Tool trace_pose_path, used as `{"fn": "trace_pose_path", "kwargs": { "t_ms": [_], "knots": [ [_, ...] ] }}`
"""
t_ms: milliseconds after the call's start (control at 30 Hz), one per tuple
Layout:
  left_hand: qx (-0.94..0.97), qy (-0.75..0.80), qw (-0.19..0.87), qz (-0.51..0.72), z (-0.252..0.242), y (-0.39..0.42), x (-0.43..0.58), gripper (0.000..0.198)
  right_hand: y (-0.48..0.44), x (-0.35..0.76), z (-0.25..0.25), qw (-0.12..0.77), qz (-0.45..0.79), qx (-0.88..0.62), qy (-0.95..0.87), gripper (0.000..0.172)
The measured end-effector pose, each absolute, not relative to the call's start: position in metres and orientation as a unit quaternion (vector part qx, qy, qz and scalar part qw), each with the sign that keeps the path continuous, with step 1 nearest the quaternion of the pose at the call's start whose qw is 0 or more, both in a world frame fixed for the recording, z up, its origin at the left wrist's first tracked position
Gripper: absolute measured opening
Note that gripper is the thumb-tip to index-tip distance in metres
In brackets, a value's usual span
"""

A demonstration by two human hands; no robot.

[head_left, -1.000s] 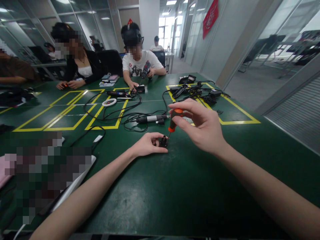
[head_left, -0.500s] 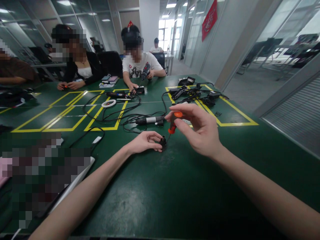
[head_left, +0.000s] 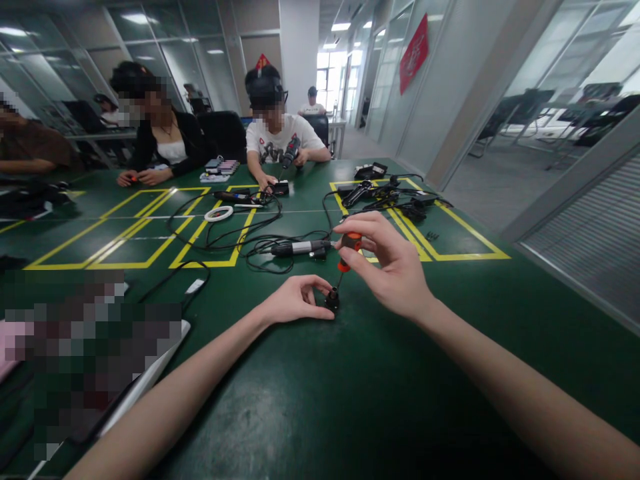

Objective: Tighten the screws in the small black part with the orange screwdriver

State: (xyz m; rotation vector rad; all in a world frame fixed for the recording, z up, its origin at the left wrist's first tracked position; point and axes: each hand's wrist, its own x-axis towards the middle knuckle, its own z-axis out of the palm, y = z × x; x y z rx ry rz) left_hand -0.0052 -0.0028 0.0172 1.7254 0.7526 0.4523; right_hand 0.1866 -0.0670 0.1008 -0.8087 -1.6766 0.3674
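Around the left side of the small black part [head_left: 332, 300], the left hand [head_left: 297, 300] is curved, with thumb and fingertips brought to either side, so that the part appears to be pinched upright on the bench [head_left: 320, 400]. Above and to the right of the part, the handle of an orange-and-dark screwdriver [head_left: 343, 267] is pinched between the thumb and fingers of the right hand [head_left: 393, 263]. Its thin shaft is angled down toward the part's far right edge; whether the tip is seated in a screw cannot be made out.

The step in hand is judged to be the working of a fastener on the part, which is braced from one side. For the next move, the part would need to be held against twisting and the shaft guided in line under light pressure as the handle is rolled.

Just beyond the part, a grey-and-black tool [head_left: 301, 247] is laid beside loops of cable [head_left: 260, 251]. Farther beyond and to the left of the part, a white ring [head_left: 219, 213] is seen. Well beyond the part, a power drill [head_left: 291, 152] is held by a co-worker [head_left: 275, 137].
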Motion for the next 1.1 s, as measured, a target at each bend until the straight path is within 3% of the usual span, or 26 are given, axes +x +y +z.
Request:
{"fn": "trace_pose_path", "kwargs": {
  "t_ms": [100,200,300,500,800,967,1100],
  "knots": [
    [0.748,0.360,0.514,0.216,0.015,-0.010,0.000,0.053,-0.067,0.189,0.102,0.582,0.135,-0.345,-0.724,0.025],
    [0.738,0.368,0.526,0.207,0.014,-0.012,0.000,0.047,-0.069,0.190,0.102,0.574,0.162,-0.335,-0.730,0.032],
    [0.735,0.358,0.540,0.199,0.015,-0.010,-0.001,0.041,-0.068,0.191,0.101,0.573,0.193,-0.325,-0.727,0.028],
    [0.728,0.355,0.552,0.197,0.013,-0.004,-0.003,0.052,-0.067,0.191,0.103,0.596,0.141,-0.338,-0.715,0.015],
    [0.631,0.295,0.706,0.129,0.023,0.012,-0.011,0.044,-0.070,0.192,0.106,0.562,0.235,-0.335,-0.719,0.025],
    [0.645,0.285,0.703,0.098,0.027,0.016,-0.013,0.042,-0.069,0.191,0.107,0.583,0.152,-0.350,-0.717,0.015],
    [0.653,0.281,0.699,0.075,0.028,0.018,-0.015,0.054,-0.069,0.192,0.109,0.583,0.126,-0.342,-0.727,0.021]
  ]
}}
